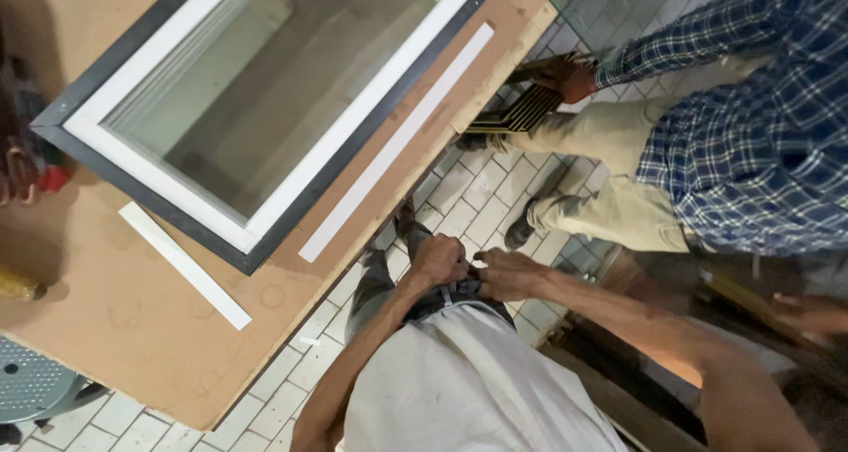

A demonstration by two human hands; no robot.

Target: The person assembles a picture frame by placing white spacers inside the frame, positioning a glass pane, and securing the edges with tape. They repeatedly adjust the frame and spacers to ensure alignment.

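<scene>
Gripping my waistband [455, 295] with both hands, left hand [439, 260] and right hand [508, 273] fingers curled shut on it, just beside the worktop [132, 311] edge; tiled floor [468, 196] open between.

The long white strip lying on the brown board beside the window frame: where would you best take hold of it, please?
Probably the long white strip is best pinched near its lower end, coming from the brown board's tiled-floor edge. It lies flat, thin and narrow, with bare board on its outer side, while the dark-and-white window frame crowds the other side.
</scene>
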